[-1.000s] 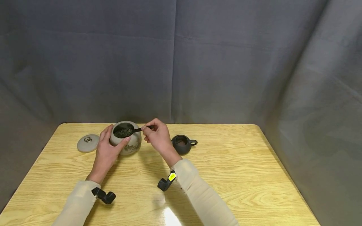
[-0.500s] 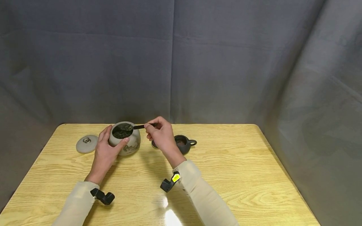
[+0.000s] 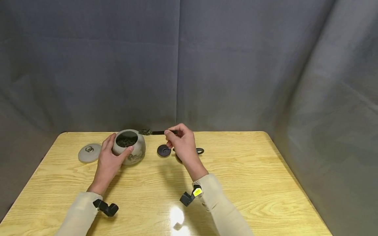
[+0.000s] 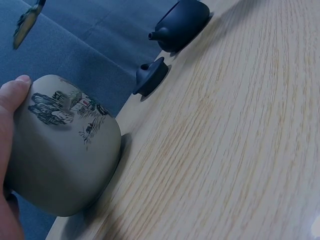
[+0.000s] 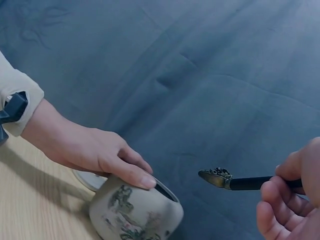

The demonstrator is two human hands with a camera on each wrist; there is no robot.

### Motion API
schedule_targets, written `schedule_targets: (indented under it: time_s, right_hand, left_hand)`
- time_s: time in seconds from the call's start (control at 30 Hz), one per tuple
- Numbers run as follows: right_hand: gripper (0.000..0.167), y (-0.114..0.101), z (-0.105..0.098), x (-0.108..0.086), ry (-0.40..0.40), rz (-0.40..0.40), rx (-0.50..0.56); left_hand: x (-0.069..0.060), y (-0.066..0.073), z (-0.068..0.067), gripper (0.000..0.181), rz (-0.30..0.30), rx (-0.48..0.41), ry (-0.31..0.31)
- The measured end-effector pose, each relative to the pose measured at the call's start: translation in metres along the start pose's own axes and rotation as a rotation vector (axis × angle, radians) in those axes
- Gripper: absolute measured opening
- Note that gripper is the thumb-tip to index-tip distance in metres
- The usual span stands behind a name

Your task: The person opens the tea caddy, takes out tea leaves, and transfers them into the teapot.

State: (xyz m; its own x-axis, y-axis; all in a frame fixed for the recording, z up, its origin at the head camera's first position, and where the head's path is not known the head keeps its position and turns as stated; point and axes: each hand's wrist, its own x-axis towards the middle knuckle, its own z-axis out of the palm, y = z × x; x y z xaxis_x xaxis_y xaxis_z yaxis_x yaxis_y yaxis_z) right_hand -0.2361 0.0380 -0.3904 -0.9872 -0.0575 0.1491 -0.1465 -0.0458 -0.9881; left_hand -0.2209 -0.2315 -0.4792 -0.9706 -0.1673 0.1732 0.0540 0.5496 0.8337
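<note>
My left hand (image 3: 109, 160) grips a pale ceramic tea jar (image 3: 136, 153) round its side, the thumb near the rim. Dark tea leaves lie inside the jar, whose mouth is uncovered. In the right wrist view a landscape painting shows on its wall. My right hand (image 3: 186, 147) pinches the black handle of a small tea scoop (image 5: 250, 183) between thumb and fingers. A heap of dark green leaves (image 3: 145, 132) fills the scoop's head, just right of the jar's rim and apart from it. Behind my right hand, a dark teapot (image 4: 182, 25) is mostly hidden in the head view.
The teapot's dark lid (image 3: 163, 150) lies on the wooden table (image 3: 251, 183) between jar and teapot. Left of the jar rests its pale round lid (image 3: 89, 153) with a ring mark. A grey curtain (image 3: 236, 65) hangs behind the table and at both sides.
The scoop has come up out of the jar bearing leaves. My right hand has moved right, uncovering the teapot's lid and covering much of the teapot. My left hand keeps its hold on the jar.
</note>
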Motion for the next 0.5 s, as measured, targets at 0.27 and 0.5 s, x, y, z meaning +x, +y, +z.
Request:
schedule_targets:
  time_s: [0.27,0.5]
  right_hand:
    - [0.013,0.004,-0.027,-0.006,0.095,0.004,-0.023]
    - [0.011,0.007,-0.055,-0.015,0.163,0.018,-0.037]
  left_hand:
    - [0.001,-0.001,0.001,0.100,-0.006,0.014,0.006]
    - [0.002,-0.003,0.001,0.100,-0.005,0.004,0.002]
